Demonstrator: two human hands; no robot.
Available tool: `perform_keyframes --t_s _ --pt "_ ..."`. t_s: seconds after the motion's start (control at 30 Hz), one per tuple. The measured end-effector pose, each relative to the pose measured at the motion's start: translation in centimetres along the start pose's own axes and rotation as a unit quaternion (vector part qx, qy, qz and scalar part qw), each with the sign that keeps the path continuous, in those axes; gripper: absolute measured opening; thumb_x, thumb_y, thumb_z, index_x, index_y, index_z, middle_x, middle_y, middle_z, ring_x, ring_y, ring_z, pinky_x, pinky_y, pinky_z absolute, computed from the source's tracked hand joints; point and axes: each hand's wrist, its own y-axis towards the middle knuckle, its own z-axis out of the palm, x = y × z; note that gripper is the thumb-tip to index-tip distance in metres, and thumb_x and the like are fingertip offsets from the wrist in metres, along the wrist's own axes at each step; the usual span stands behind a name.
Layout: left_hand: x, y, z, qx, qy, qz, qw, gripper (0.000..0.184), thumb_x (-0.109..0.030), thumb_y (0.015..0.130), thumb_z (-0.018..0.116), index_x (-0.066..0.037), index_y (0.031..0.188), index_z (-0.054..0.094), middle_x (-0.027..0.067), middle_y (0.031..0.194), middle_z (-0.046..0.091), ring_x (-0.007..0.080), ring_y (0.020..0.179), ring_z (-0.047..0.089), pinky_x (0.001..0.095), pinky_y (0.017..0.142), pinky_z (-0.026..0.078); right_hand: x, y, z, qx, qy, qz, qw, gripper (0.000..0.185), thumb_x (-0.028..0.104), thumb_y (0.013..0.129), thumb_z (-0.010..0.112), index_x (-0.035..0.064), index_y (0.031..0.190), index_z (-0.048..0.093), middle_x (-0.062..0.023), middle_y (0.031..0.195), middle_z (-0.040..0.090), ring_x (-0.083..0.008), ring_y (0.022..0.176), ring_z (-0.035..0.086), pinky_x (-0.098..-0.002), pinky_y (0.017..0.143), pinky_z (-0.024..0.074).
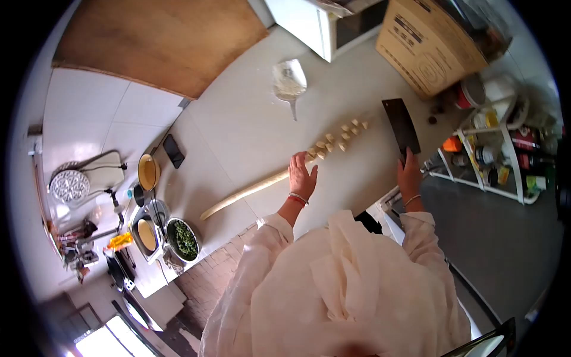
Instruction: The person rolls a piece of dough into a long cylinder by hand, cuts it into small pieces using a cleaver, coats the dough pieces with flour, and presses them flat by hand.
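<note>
My left hand (302, 177) lies over the right end of a long dough rope (250, 191), its fingers stretched out and the thumb apart. Just beyond the fingertips, several small cut dough pieces (331, 138) trail away to the upper right across the worktop. My right hand (408, 174) is closed around the handle of a dark, broad-bladed cleaver (401, 126). The blade points away from me, to the right of the dough pieces and apart from them.
A scoop with flour (289, 83) lies farther back on the worktop (238, 137). At left are a phone (173, 151) and a bowl of chopped greens (182, 240). To the right stand a cardboard box (425, 47) and a white rack of bottles (496, 152).
</note>
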Motion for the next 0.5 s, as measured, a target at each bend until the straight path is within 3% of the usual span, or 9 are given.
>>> perform_keyframes --t_s 0.13,0.27,0.33,0.43,0.5 --pt "0.5 -1.3 -1.8 -0.001 0.019 -0.019 1.000 0.049 -0.006 0.082 0.072 -0.005 0.126 0.050 0.0142 0.120 0.055 0.0339 0.111 0.056 0.0451 0.099 0.044 -0.4 1.7 0.1 0.014 -0.030 -0.042 0.999 0.055 0.016 0.090 0.068 0.0038 0.139 0.045 -0.0196 0.117 0.058 -0.0363 0.113 0.056 -0.0438 0.093 0.0494" --pt "2.2 -1.9 -3.5 -0.039 -0.028 -0.059 0.997 0.027 -0.007 0.086 0.067 -0.004 0.111 0.060 0.0127 0.108 0.063 0.0319 0.104 0.061 0.0412 0.091 0.049 0.9 4.0 -1.1 0.056 -0.115 -0.049 0.991 0.039 0.014 0.090 0.067 0.0027 0.124 0.055 -0.0193 0.117 0.058 -0.0367 0.112 0.056 -0.0447 0.091 0.0499" --pt "2.8 -1.2 -4.3 -0.059 -0.045 -0.096 0.993 0.026 -0.008 0.087 0.067 -0.004 0.112 0.061 0.0124 0.105 0.065 0.0309 0.099 0.064 0.0401 0.087 0.052 3.1 5.9 -2.0 0.106 -0.200 -0.032 0.973 0.029 0.013 0.089 0.066 0.0030 0.115 0.059 -0.0198 0.117 0.058 -0.0374 0.113 0.055 -0.0450 0.090 0.0498" --pt "3.4 1.9 -4.2 -0.073 -0.111 -0.151 0.979 0.027 -0.013 0.089 0.067 -0.003 0.114 0.060 0.0127 0.104 0.068 0.0278 0.092 0.068 0.0388 0.080 0.054 9.1 10.8 -1.1 0.060 -0.048 -0.147 0.986 0.016 0.012 0.089 0.065 0.0040 0.102 0.062 -0.0185 0.111 0.061 -0.0373 0.106 0.058 -0.0445 0.084 0.0509" --pt "2.3 6.0 -3.8 -0.074 -0.194 -0.191 0.959 0.034 -0.017 0.088 0.070 -0.002 0.116 0.057 0.0150 0.105 0.068 0.0292 0.094 0.067 0.0413 0.081 0.054 15.2 15.3 1.8 0.034 0.211 -0.255 0.943 0.014 0.012 0.088 0.064 0.0053 0.100 0.063 -0.0164 0.102 0.064 -0.0368 0.094 0.062 -0.0458 0.078 0.0514"
